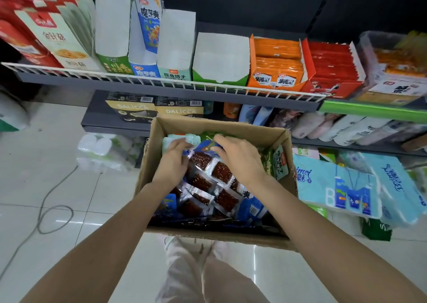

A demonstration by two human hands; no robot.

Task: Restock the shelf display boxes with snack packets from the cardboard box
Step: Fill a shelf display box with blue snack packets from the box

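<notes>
Head view, looking down: a cardboard box (159, 127) is seen on the floor before a shelf, and both bare hands are reaching into it.

On the left, the left hand (176, 156) is curled down onto a pale teal packet (182, 138) at the far side of the box; whether that packet is truly pinched cannot be told.

In the middle, a loose heap of snack packets (208, 180) is seen, clear and silver pouches with dark red contents, among blue ones. They are judged light, thin and floppy, with slick film that may slide. A hold across several flat faces, or at a sealed edge, is likely to serve best.

To the right, the right hand (238, 154) is bent over a blue packet (208, 146), fingertips touching it; a firm grasp cannot be confirmed.

Above, on the shelf, an empty white display box (220, 57) is seen beside a full orange one (276, 64).
</notes>
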